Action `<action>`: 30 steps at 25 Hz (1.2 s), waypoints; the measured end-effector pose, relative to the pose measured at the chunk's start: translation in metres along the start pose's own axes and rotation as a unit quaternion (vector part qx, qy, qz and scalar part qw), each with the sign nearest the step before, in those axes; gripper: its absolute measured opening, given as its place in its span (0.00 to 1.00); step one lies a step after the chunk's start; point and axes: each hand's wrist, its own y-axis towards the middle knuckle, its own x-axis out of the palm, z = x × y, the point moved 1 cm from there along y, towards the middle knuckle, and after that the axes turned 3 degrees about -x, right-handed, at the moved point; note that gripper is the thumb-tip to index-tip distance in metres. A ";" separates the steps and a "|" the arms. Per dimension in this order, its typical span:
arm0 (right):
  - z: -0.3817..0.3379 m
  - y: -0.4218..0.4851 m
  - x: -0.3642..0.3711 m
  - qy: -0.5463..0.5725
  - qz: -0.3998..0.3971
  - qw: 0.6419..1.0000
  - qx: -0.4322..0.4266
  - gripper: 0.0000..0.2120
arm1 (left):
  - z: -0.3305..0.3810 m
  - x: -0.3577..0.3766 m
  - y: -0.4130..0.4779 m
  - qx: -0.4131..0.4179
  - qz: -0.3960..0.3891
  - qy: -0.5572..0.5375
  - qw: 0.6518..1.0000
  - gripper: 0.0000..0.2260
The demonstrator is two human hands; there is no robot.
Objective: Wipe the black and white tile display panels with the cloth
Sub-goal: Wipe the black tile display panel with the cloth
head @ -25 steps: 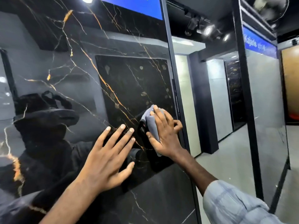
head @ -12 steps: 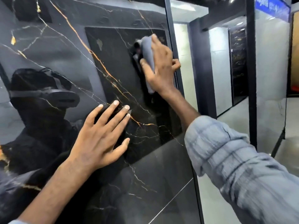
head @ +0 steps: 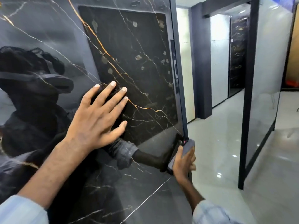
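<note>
The black panel [head: 145, 62] walled off the whole left. Right of its edge an open aisle [head: 215, 143] ran back, bounded by a dark frame post [head: 246, 110].

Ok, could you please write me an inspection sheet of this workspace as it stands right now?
Surface: black tile panel, glossy, with gold and white veins and pale spots, upright in a dark frame.
Job's things: grey cloth low at the black panel's right edge; pale tile panel stands further right.
Clutter: nothing seen.
Hands: left hand flat on the black panel, fingers spread; right hand grips the cloth at the frame edge.
Cables: nothing seen.
Surroundings: shiny pale floor; rear display panels down the aisle; the person's reflection in the black panel.
</note>
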 end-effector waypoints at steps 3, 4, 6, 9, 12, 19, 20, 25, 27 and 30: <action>0.006 -0.015 0.009 -0.013 0.014 0.997 0.080 0.43 | 0.000 0.000 -0.001 0.006 -0.002 -0.003 1.000 0.29; -0.007 -0.010 0.010 -0.011 0.022 0.997 0.071 0.42 | -0.001 0.000 -0.002 0.007 -0.005 -0.001 1.000 0.29; -0.049 -0.004 0.011 -0.008 0.038 0.999 -0.010 0.39 | 0.000 0.001 -0.003 0.009 -0.007 0.001 1.000 0.29; -0.117 -0.022 0.013 -0.024 0.033 0.964 -0.261 0.36 | 0.000 0.002 -0.003 0.010 -0.006 -0.010 1.000 0.29; -0.140 -0.038 0.017 -0.094 0.008 0.885 -0.457 0.36 | 0.000 0.003 -0.005 0.017 0.003 -0.033 0.999 0.28; -0.031 -0.043 0.005 -0.016 -0.017 1.000 -0.019 0.35 | 0.004 -0.005 -0.013 0.008 0.043 -0.154 0.987 0.21; -0.008 -0.048 0.000 0.024 -0.024 0.995 0.089 0.34 | 0.012 -0.006 -0.022 -0.009 0.042 -0.185 0.982 0.20; 0.121 -0.088 -0.023 0.227 -0.111 0.920 0.300 0.24 | 0.072 -0.009 -0.097 -0.047 -0.007 -0.317 0.947 0.21; 0.117 -0.114 -0.031 0.280 -0.082 0.884 0.366 0.23 | 0.094 -0.007 -0.128 -0.068 -0.038 -0.353 0.932 0.20; 0.099 -0.134 -0.037 0.316 -0.032 0.853 0.415 0.21 | 0.130 -0.008 -0.175 -0.122 -0.065 -0.435 0.890 0.19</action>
